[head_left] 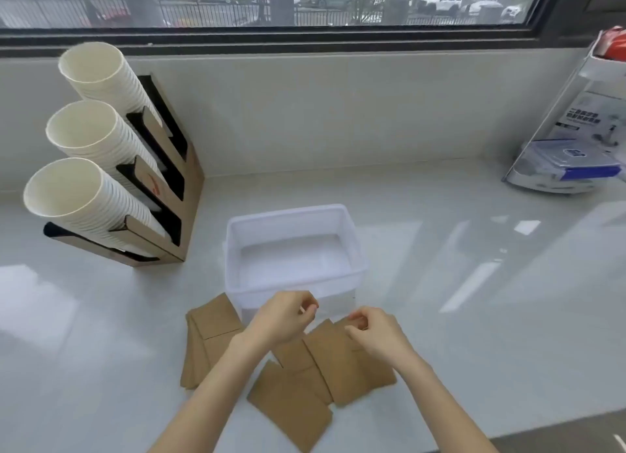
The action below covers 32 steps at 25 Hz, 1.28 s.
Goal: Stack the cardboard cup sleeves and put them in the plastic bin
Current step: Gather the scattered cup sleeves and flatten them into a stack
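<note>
Several flat brown cardboard cup sleeves [294, 395] lie scattered on the white counter just in front of a translucent plastic bin [355, 246], which has nothing in it. A few more sleeves [210, 320] lie overlapped at the bin's near-left corner. My left hand [284, 317] hovers over the bin's near rim with its fingers curled and nothing in them. My right hand [376, 334] hangs over the right end of the sleeves, fingers curled loosely; whether it touches the sleeve beneath it is unclear.
A cardboard holder [162, 195] with three slanted stacks of white paper cups [84, 188] stands at the left. A white rack with boxes [576, 161] sits at the far right. The window wall runs behind, and the counter's front edge [508, 432] shows at lower right.
</note>
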Motion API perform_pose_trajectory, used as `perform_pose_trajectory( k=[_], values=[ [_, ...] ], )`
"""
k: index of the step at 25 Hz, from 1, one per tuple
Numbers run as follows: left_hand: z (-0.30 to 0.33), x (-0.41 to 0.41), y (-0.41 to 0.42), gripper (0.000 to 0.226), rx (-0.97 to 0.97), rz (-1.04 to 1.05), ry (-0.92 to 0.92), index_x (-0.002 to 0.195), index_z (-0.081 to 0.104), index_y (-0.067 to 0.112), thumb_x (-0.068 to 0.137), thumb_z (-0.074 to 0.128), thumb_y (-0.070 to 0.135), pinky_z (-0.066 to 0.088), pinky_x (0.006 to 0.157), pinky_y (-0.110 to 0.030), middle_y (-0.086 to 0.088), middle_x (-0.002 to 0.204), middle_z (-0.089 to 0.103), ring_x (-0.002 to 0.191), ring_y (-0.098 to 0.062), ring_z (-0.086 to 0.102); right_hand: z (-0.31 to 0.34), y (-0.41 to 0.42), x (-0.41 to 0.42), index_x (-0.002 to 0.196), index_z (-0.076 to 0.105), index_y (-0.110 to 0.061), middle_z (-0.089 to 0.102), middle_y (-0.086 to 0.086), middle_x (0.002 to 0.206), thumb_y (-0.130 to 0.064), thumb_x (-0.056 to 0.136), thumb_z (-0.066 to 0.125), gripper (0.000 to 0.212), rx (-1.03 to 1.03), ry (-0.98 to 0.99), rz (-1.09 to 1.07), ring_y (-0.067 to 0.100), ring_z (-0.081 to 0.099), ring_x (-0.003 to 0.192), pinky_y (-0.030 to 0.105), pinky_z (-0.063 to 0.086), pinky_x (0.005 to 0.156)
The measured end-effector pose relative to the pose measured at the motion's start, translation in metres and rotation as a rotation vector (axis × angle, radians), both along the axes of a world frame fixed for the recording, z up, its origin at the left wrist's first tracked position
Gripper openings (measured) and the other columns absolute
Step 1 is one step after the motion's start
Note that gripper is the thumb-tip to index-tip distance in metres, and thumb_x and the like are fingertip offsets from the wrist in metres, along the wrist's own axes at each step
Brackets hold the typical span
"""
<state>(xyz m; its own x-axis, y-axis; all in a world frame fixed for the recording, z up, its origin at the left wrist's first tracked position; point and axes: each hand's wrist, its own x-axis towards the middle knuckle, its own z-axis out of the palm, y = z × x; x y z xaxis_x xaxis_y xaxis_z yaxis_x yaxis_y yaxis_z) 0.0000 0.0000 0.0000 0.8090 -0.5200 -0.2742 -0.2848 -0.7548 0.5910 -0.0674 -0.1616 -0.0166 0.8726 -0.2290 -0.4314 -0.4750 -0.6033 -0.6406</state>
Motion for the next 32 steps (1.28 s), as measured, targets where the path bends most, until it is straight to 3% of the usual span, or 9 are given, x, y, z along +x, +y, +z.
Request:
perform_pose_trajectory(
  k=[3, 6, 10, 16, 21, 25, 29, 32],
  values=[
    [-0.022, -0.005, 0.001, 0.031, 0.068, -0.01, 0.048, 0.117, 0.055, 0.013, 0.092, 0.041, 0.024, 0.047, 0.087, -0.03, -0.005, 0.119, 0.062, 0.104, -0.019, 0.059, -0.012, 0.006, -0.003, 0.122, 0.052, -0.018, 0.059, 0.001, 0.116, -0.032, 0.082, 0.057, 0.044, -0.066, 0.079, 0.031, 0.018, 0.055, 0.109, 0.028, 0.044, 0.089],
    [-0.043, -0.009, 0.001, 0.036, 0.123, -0.017, 0.079, 0.124, 0.048, 0.013, 0.091, 0.043, 0.027, 0.047, 0.092, -0.032, -0.008, 0.123, 0.054, 0.106, -0.02, 0.056, -0.024, 0.014, -0.006, 0.124, 0.044, -0.016, 0.045, 0.005, 0.128, -0.04, 0.077, 0.062, 0.056, -0.115, 0.176, 0.101, 0.021, 0.047, 0.119, 0.033, 0.044, 0.095],
    [-0.057, -0.014, -0.002, 0.041, 0.144, -0.032, 0.056, 0.128, 0.045, 0.013, 0.088, 0.047, 0.027, 0.045, 0.092, -0.031, -0.008, 0.126, 0.047, 0.111, -0.022, 0.051, -0.033, 0.027, -0.007, 0.121, 0.038, -0.014, 0.036, 0.01, 0.129, -0.038, 0.073, 0.066, 0.06, -0.26, 0.181, 0.126, 0.027, 0.036, 0.125, 0.036, 0.041, 0.1],
    [-0.062, -0.016, -0.007, 0.045, 0.1, 0.013, 0.08, 0.127, 0.042, 0.012, 0.085, 0.052, 0.025, 0.043, 0.096, -0.033, -0.009, 0.124, 0.046, 0.12, -0.021, 0.044, -0.038, 0.036, -0.007, 0.117, 0.038, -0.012, 0.04, 0.009, 0.126, -0.031, 0.073, 0.068, 0.056, -0.277, 0.124, 0.079, 0.027, 0.038, 0.123, 0.035, 0.04, 0.1],
    [-0.056, -0.013, -0.005, 0.029, 0.009, 0.093, 0.14, 0.109, 0.05, 0.011, 0.083, 0.057, 0.023, 0.037, 0.08, -0.023, -0.004, 0.103, 0.046, 0.095, -0.017, 0.046, -0.034, 0.031, -0.008, 0.116, 0.043, -0.018, 0.047, 0.004, 0.121, -0.027, 0.078, 0.062, 0.044, -0.184, 0.036, 0.058, 0.023, 0.047, 0.115, 0.035, 0.043, 0.095],
    [-0.048, -0.014, 0.009, 0.01, -0.179, 0.203, 0.196, 0.092, 0.046, 0.019, 0.086, 0.053, 0.016, 0.038, 0.059, -0.011, 0.008, 0.086, 0.051, 0.076, -0.005, 0.047, -0.029, 0.014, -0.008, 0.119, 0.049, -0.017, 0.055, 0.004, 0.118, -0.03, 0.086, 0.052, 0.036, -0.102, -0.041, -0.135, 0.02, 0.053, 0.108, 0.034, 0.045, 0.089],
    [-0.042, -0.015, 0.02, 0.006, -0.238, 0.27, 0.194, 0.094, 0.046, 0.019, 0.089, 0.046, 0.014, 0.037, 0.059, -0.011, 0.016, 0.08, 0.048, 0.074, -0.001, 0.047, -0.035, 0.006, -0.011, 0.129, 0.035, -0.013, 0.036, 0.012, 0.132, -0.036, 0.082, 0.058, 0.057, -0.303, 0.106, -0.158, 0.029, 0.037, 0.124, 0.036, 0.037, 0.098],
    [-0.039, -0.017, 0.021, 0.007, -0.246, 0.28, 0.187, 0.094, 0.045, 0.018, 0.09, 0.044, 0.013, 0.038, 0.059, -0.012, 0.011, 0.083, 0.05, 0.072, 0.002, 0.046, -0.036, 0.008, -0.012, 0.121, 0.038, -0.01, 0.034, 0.013, 0.129, -0.035, 0.079, 0.064, 0.056, -0.331, 0.14, -0.182, 0.029, 0.036, 0.122, 0.037, 0.037, 0.098]
  ],
)
